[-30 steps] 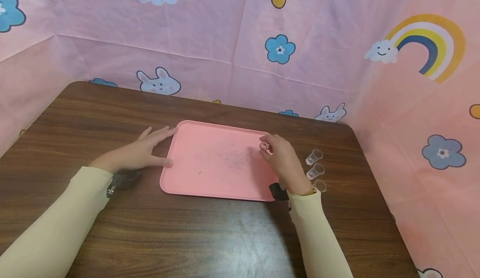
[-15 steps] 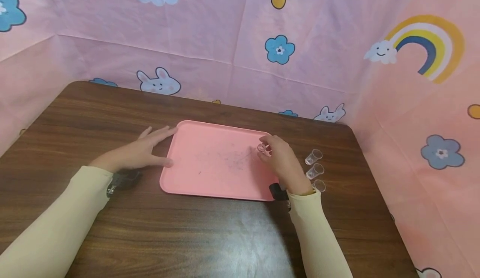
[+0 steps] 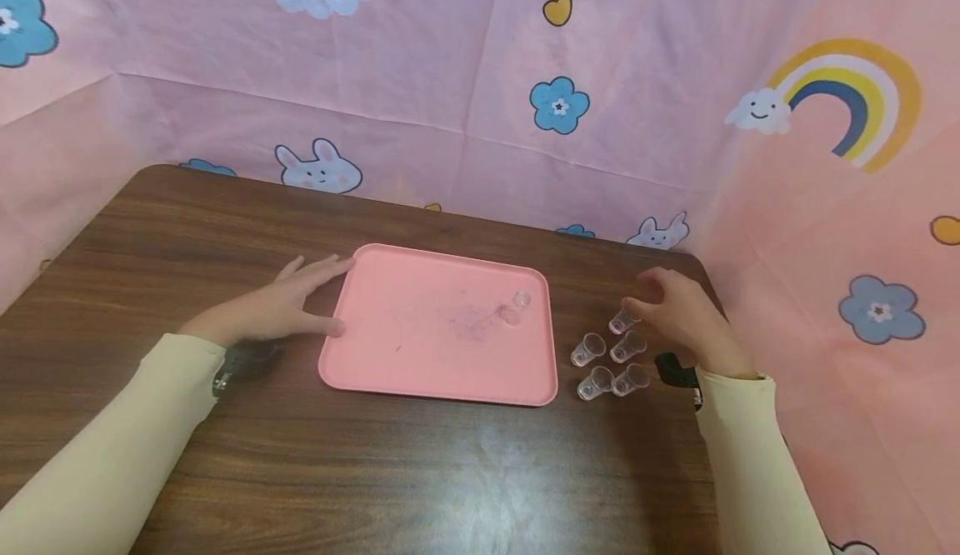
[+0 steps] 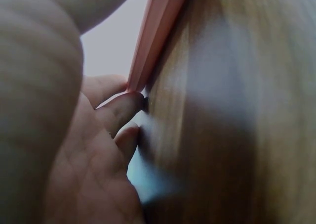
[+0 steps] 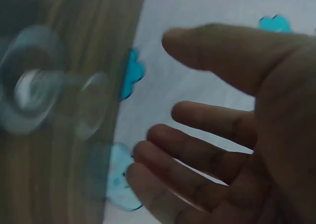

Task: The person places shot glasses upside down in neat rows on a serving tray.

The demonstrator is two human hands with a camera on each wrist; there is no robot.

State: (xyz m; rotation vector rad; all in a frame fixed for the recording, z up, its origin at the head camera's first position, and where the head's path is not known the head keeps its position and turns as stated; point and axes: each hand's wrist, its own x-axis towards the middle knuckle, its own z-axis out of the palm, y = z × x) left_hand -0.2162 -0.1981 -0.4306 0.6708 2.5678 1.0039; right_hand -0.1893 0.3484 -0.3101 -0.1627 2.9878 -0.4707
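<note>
My left hand [image 3: 273, 301] rests at the left edge of the pink tray [image 3: 427, 372], thumb on the rim and fingers straight along it. The left wrist view shows these fingers [image 4: 121, 110] at the tray's outer wall. On the tray's right part stands a small clear cup [image 3: 512, 317], upside down with its narrow base up. My right hand [image 3: 682, 313] hovers at the far end of a group of upright clear cups, overlapping the farthest cup [image 3: 622, 322]. In the right wrist view its thumb and fingers are apart with nothing between them, and a clear cup [image 5: 94, 105] shows blurred at the left.
Several clear cups, including a near-left cup [image 3: 595, 383] and a near-right cup [image 3: 631, 379], stand in two rows on the brown wooden table [image 3: 375, 463] right of the tray. A patterned pink cloth [image 3: 420, 80] hangs behind the table and along its sides.
My right hand has let go of the clear cup, leaving it upside down on the tray, and has moved right to the cups on the table. My left hand has stayed put.
</note>
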